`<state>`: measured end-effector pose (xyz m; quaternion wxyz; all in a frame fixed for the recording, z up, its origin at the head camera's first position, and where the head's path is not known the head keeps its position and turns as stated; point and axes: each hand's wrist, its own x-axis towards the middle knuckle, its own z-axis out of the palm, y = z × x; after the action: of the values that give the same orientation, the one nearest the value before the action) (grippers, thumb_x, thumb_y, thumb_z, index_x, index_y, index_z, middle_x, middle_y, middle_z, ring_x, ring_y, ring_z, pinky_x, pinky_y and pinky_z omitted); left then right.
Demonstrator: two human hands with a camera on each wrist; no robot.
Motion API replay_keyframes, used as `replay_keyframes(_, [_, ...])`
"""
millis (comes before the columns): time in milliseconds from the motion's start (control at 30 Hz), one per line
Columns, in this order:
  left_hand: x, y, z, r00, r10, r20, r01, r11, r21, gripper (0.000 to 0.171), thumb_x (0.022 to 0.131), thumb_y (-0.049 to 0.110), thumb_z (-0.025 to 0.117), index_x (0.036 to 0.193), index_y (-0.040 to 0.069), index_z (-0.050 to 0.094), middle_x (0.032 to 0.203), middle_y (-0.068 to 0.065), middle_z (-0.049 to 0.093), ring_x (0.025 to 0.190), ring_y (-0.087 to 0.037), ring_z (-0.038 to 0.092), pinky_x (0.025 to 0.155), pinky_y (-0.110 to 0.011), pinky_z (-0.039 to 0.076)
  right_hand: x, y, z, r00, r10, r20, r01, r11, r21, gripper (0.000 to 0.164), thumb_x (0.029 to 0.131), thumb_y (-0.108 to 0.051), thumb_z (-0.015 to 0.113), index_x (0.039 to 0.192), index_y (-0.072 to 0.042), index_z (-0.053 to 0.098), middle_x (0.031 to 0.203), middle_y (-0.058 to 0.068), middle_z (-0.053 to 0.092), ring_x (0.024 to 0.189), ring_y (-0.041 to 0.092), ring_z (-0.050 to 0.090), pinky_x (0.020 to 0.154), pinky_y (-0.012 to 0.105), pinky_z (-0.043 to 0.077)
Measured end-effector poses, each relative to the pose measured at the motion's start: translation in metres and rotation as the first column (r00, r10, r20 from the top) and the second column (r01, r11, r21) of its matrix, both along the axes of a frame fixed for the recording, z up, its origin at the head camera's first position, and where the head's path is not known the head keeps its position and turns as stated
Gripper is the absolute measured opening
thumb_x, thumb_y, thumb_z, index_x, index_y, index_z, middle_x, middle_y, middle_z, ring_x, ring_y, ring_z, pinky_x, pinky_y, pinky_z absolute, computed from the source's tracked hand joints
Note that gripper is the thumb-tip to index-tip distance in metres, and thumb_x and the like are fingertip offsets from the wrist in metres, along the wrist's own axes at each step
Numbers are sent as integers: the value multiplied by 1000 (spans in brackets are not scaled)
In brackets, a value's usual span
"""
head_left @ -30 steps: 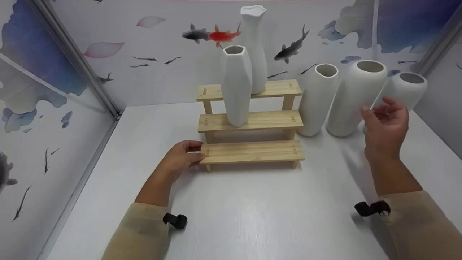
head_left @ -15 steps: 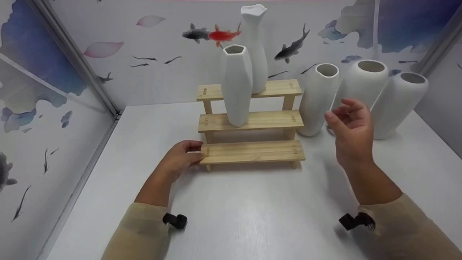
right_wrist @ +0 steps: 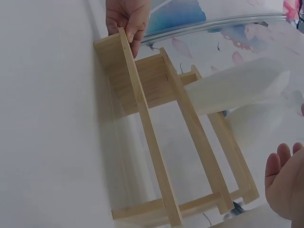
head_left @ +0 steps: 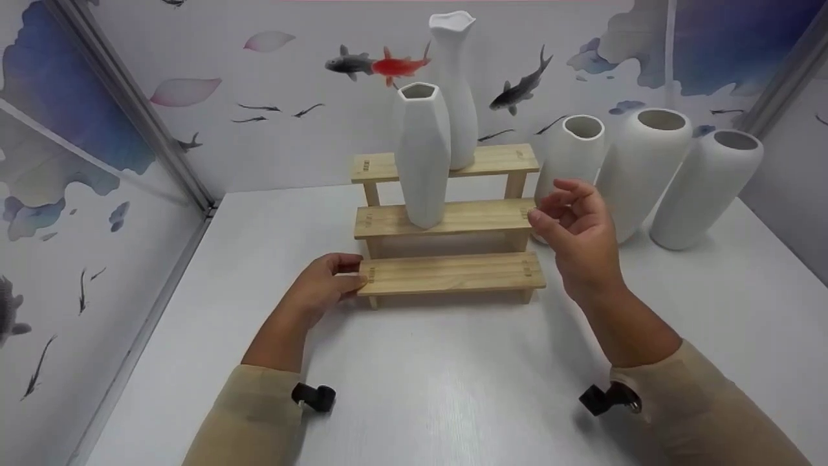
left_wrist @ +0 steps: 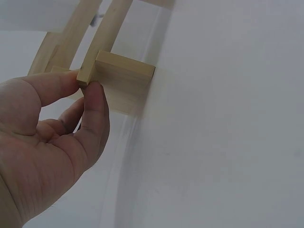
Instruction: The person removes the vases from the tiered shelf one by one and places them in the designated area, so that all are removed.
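A three-step wooden stand [head_left: 453,274] stands on the white table. My left hand [head_left: 323,285] pinches the left end of its lowest board between thumb and fingers, as the left wrist view shows at the board's end [left_wrist: 90,71]. On the middle step stands a faceted white vase [head_left: 422,155], and behind it on the top step a taller white vase [head_left: 453,90] with a wavy rim. My right hand [head_left: 585,239] is raised near the stand's right side, fingers loosely bent and holding nothing. It overlaps a white vase [head_left: 572,155] in the head view.
Two more white vases, a wide one [head_left: 650,162] and a round-shouldered one [head_left: 708,188], stand on the table [head_left: 453,388] at the right. A printed wall [head_left: 291,149] with fish and petals closes off the back. Another printed panel [head_left: 58,259] borders the left.
My right hand has moved left, away from the rightmost vases to the stand's right side. My left hand keeps its grip on the lowest board; the vases and stand have not moved.
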<state>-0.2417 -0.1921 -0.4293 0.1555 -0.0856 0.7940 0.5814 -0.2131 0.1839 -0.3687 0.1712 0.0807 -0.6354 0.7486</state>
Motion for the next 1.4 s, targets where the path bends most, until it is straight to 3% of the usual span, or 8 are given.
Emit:
replay_keyframes(400, [-1, -1, -2, 1000, 12, 0, -12, 1000, -3, 51, 98, 9, 74, 147, 11, 59, 145, -9, 61, 120, -23, 67, 100, -34, 62, -22, -37, 6, 995, 97, -15, -96, 993, 67, 55, 93, -4, 79, 141, -11, 53, 128, 8, 62, 122, 27, 64, 98, 25, 60])
replay_keyframes(600, [-2, -1, -1, 1000, 6, 1, -6, 1000, -1, 52, 98, 9, 75, 147, 10, 58, 146, -9, 61, 121, -23, 67, 102, -34, 61, -36, -58, 10, 987, 163, 1, -163, 985, 49, 70, 91, -2, 80, 151, -3, 45, 132, 8, 62, 124, 28, 63, 99, 29, 59])
replay_keyframes(767, [-2, -2, -2, 1000, 4, -4, -4, 1000, 11, 52, 98, 7, 74, 147, 8, 58, 146, -11, 60, 120, -23, 68, 101, -33, 61, -44, -73, 11, 978, 206, 27, -207, 977, 50, 80, 89, -3, 82, 157, -5, 40, 144, 16, 57, 131, 29, 60, 102, 31, 58])
replay_keyframes(1033, [-2, 0, -2, 1000, 3, -10, -3, 1000, 14, 52, 98, 7, 73, 148, 8, 58, 144, -12, 61, 120, -24, 68, 100, -32, 62, -54, -89, 15, 980, 197, 38, -200, 971, 128, 84, 85, -18, 90, 155, -20, 44, 143, 7, 55, 136, 29, 56, 109, 41, 50])
replay_keyframes(1233, [-1, 0, -1, 1000, 0, -16, 0, 1000, 6, 52, 99, 7, 73, 148, 7, 58, 144, -13, 61, 119, -23, 68, 99, -32, 62, -60, -98, 16, 981, 183, 66, -192, 966, 174, 89, 83, -25, 94, 157, -28, 44, 146, 5, 55, 134, 24, 60, 108, 45, 56])
replay_keyframes(1400, [-1, 0, -1, 1000, 2, -13, -2, 1000, 9, 51, 99, 7, 73, 148, 7, 58, 144, -13, 61, 120, -23, 68, 99, -32, 62, -64, -105, 16, 980, 174, 98, -191, 959, 209, 95, 81, -29, 96, 159, -28, 41, 149, 4, 55, 135, 22, 60, 112, 49, 56])
